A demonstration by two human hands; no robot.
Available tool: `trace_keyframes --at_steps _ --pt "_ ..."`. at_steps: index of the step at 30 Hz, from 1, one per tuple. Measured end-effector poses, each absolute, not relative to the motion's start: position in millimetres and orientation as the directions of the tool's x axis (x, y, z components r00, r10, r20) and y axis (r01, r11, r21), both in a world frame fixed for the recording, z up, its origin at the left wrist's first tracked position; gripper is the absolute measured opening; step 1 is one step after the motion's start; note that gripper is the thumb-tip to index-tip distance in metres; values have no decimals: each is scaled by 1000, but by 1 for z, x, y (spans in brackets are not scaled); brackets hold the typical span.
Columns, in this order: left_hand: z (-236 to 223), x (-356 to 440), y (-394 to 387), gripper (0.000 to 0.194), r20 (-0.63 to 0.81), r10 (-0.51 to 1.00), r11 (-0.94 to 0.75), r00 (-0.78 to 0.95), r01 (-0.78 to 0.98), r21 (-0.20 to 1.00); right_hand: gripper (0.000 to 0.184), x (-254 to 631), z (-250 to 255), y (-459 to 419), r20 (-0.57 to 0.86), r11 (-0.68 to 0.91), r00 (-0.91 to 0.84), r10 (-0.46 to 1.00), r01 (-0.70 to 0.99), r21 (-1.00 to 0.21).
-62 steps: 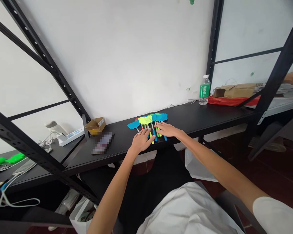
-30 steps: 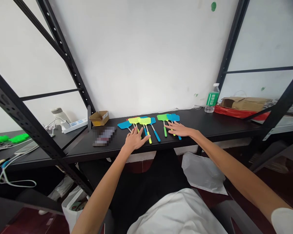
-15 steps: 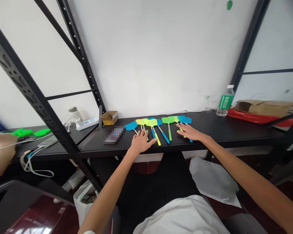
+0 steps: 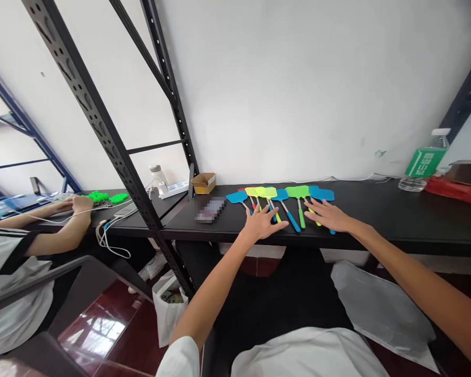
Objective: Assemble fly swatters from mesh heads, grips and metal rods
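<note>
The left hand (image 4: 262, 224) and right hand (image 4: 327, 215) rest on bright fly swatters (image 4: 298, 191) near the black bench's (image 4: 369, 209) front edge, fingers (image 4: 277, 224) spread, grasping nothing. Open bench runs right toward a water bottle (image 4: 422, 170).

Place: indoor workroom, bare and utilitarian.
Racking: black slotted-steel rack (image 4: 102, 120) left of the fingers (image 4: 267, 222).
Surface: long black counter (image 4: 377, 209) directly under the fingers.
Wall: plain white wall (image 4: 298, 94) beyond the fingers.
Floor: dark red tile (image 4: 102, 330), below and left of the fingers.
Power: power strip (image 4: 175, 189), left of the fingers.
Stock: row of plastic fly swatters (image 4: 286, 201) touching the fingers.
Others: seated person (image 4: 11, 293), well left of the fingers, working at a side counter (image 4: 129, 222).
</note>
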State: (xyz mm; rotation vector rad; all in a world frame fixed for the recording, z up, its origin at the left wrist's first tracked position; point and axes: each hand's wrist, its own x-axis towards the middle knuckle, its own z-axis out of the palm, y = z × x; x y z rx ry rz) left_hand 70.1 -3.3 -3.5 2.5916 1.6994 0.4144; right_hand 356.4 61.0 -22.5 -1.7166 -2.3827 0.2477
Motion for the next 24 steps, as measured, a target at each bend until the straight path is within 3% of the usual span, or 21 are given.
trace_keyframes --at_steps 7,18,24 --pt "-5 68 0 80 250 889 -428 384 891 154 86 321 -12 54 76 400 -395 915 871 -285" --pt "-9 87 2 83 308 824 -510 476 860 33 85 291 -7 49 85 474 -475 876 814 -336" --pt "-8 80 2 83 375 781 -553 499 832 46 95 314 -11 59 144 389 -361 921 845 -368"
